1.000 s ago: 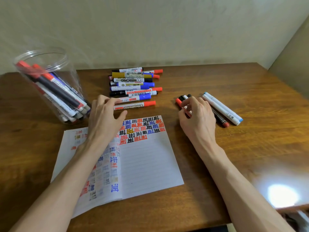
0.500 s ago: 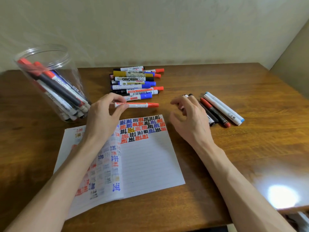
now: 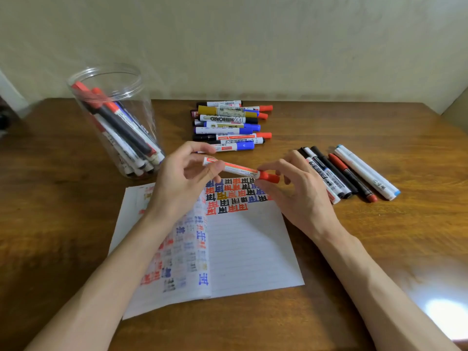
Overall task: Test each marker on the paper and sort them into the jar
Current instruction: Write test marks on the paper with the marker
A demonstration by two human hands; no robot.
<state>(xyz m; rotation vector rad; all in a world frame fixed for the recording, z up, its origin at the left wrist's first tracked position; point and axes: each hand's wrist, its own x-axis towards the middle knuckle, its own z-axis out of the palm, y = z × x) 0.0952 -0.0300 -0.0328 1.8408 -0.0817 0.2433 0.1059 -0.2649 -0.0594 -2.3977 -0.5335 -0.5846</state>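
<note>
While the left hand (image 3: 182,183) pinches the white barrel of the red marker (image 3: 238,169) between thumb and curled fingers, I see the right hand (image 3: 296,196) closed on its red cap (image 3: 268,176) with thumb and fingertips, the other fingers loosely bent. Both hands hold the marker in the air just over the far edge of the paper (image 3: 253,249). It is nearly level, with the cap end to the right and a little lower, and the cap sits on the barrel.

Beyond the paper's far left corner stands the clear jar (image 3: 144,115), open at the top. I make out several markers leaning inside it, some with red caps up and a dark one among them.

Straight beyond the paper, a pile of markers (image 3: 228,125) lies on the table (image 3: 379,236), most caps pointing right. To the paper's right, a short row of markers (image 3: 347,173) lies side by side at an angle. The paper's far lines carry red, black, blue and yellow marks.
</note>
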